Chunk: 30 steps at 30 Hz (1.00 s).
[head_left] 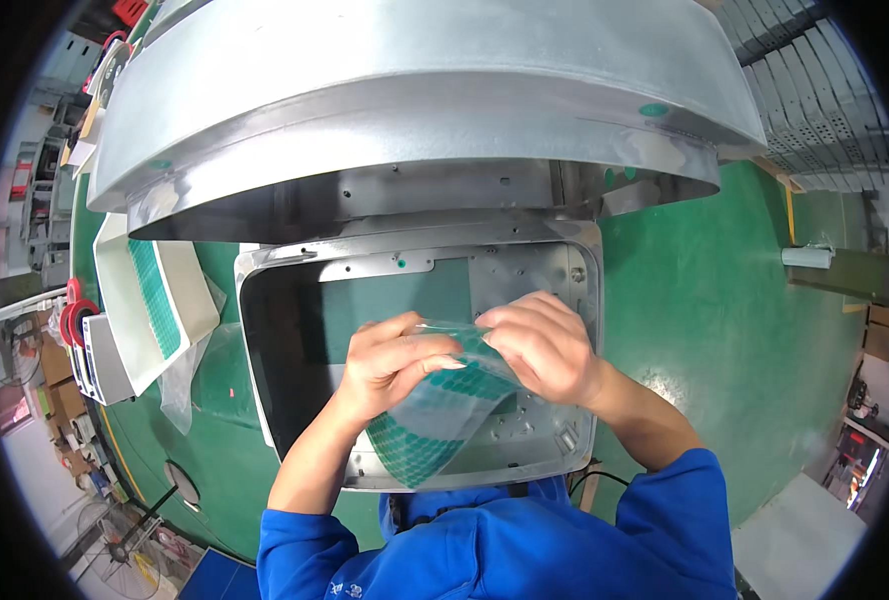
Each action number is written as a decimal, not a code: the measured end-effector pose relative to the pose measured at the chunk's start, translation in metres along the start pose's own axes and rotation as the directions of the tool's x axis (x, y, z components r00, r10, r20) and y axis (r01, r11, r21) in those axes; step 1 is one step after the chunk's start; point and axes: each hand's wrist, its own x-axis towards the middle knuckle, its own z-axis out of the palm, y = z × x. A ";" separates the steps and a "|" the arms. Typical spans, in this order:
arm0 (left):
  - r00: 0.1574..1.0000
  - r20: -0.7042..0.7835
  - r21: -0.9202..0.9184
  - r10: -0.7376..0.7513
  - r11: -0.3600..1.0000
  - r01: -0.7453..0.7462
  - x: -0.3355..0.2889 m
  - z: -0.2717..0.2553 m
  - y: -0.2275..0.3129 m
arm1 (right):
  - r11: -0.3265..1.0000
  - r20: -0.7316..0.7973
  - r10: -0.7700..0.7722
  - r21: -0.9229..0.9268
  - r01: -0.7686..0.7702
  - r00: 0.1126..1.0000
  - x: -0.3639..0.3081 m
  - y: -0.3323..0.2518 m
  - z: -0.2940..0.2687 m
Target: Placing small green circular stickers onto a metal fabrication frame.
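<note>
A clear plastic sheet with rows of green round stickers [420, 445] hangs between my hands. My left hand [395, 362] pinches its upper edge, thumb pressed against the fingers. On the other side, my right hand [542, 345] grips the sheet's upper right edge between thumb and fingertips. Both hands are over an open metal housing [593, 300] with rounded corners. Its floor shows a dark green panel [395, 300], small studs and holes. The sheet hides part of the housing's front side.
Beyond the housing, a large curved metal cover [435, 110] rises across the view. At left stands a white bin [115, 285] holding another green sticker sheet [155, 300], with clear plastic film [180, 385] beside it. Red-handled scissors [73, 315] sit further left. Green floor [705, 330] lies at right.
</note>
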 end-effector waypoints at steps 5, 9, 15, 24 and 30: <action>0.993 0.109 0.096 0.052 0.993 -0.063 0.007 -0.007 -0.002 | 0.824 0.129 0.451 0.320 -0.468 0.883 0.001 -0.004 -0.004; 0.993 0.114 0.067 0.025 0.997 -0.032 0.006 -0.008 -0.009 | 0.639 0.228 0.565 0.488 -0.595 0.793 0.002 0.000 -0.003; 0.996 0.050 0.039 -0.075 0.997 0.073 -0.005 0.000 -0.021 | 0.693 0.170 0.588 0.399 -0.601 0.791 0.010 0.003 0.002; 0.986 0.037 0.057 -0.160 0.986 0.158 -0.007 -0.001 -0.021 | 0.991 -0.041 0.031 -0.128 -0.036 0.999 0.007 0.012 0.017; 0.973 -0.036 0.021 -0.226 0.974 0.227 -0.015 0.001 -0.030 | 0.973 -0.022 0.231 -0.014 -0.232 0.973 0.026 0.027 0.002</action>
